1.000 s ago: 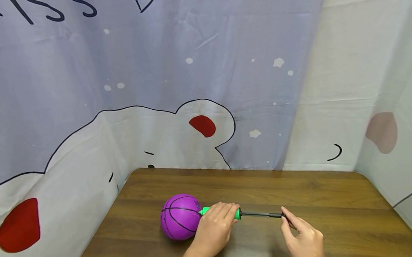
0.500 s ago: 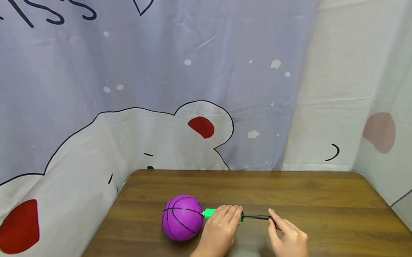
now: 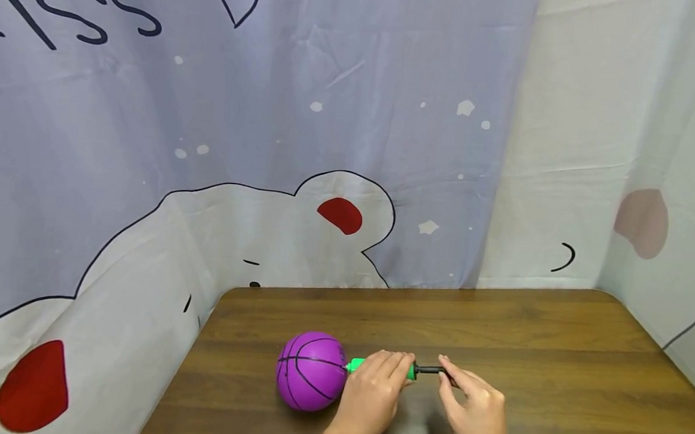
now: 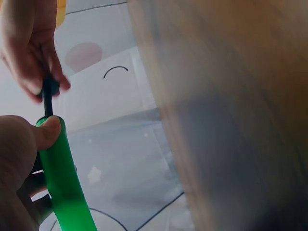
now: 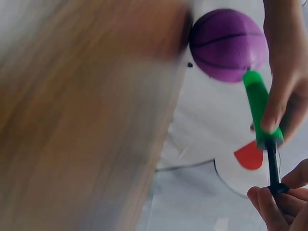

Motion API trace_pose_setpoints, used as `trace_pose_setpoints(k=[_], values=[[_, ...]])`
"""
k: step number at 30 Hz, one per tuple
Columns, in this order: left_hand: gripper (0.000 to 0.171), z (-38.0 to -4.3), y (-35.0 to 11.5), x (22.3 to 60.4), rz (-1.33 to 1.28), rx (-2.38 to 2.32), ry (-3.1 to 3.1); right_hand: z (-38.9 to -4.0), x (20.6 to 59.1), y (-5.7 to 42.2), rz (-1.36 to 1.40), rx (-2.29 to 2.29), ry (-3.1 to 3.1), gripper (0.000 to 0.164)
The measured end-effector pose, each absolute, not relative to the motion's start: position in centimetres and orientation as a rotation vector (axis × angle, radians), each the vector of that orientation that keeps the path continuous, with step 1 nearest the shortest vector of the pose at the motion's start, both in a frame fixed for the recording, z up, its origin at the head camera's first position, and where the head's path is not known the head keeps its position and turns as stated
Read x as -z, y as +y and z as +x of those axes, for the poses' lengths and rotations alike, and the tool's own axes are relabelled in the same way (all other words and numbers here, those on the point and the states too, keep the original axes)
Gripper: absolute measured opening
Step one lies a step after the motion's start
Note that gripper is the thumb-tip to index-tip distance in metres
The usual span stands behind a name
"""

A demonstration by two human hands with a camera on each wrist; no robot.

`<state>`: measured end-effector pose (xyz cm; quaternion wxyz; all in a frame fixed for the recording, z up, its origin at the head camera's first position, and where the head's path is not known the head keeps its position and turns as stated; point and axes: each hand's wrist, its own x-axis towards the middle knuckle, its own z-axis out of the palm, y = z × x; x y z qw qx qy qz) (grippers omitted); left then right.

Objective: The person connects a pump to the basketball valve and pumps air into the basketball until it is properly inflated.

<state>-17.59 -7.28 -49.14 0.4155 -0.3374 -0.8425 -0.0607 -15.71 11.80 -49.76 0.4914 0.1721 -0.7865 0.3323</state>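
Note:
A purple ball (image 3: 311, 372) with black basketball lines sits on the wooden table. Against its right side points the nozzle end of a green hand pump (image 4: 65, 178), held level. My left hand (image 3: 374, 392) grips the green barrel, its thumb along the side in the left wrist view. From the barrel's right end comes a short stretch of black rod (image 5: 273, 161). My right hand (image 3: 474, 407) pinches the black handle at the rod's end between thumb and fingers. The right wrist view shows ball, pump and both hands in one line.
The brown wooden table (image 3: 552, 359) reaches back to a printed cloth (image 3: 422, 149) hung behind it. Another stretch of pale cloth (image 3: 675, 273) borders the table's right side.
My right hand has moved left with the handle, and the rod has slid most of the way into the barrel. Ball and left hand appear slightly lower and farther right.

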Motion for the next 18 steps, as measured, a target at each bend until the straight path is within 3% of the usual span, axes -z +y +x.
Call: trace_pose_setpoints(k=[18], values=[[0.035, -17.9, -8.7, 48.5, -0.828, 0.175, -2.137, -15.0, 48.8, 15.9, 0.281, -0.769, -1.963, 0.036]])
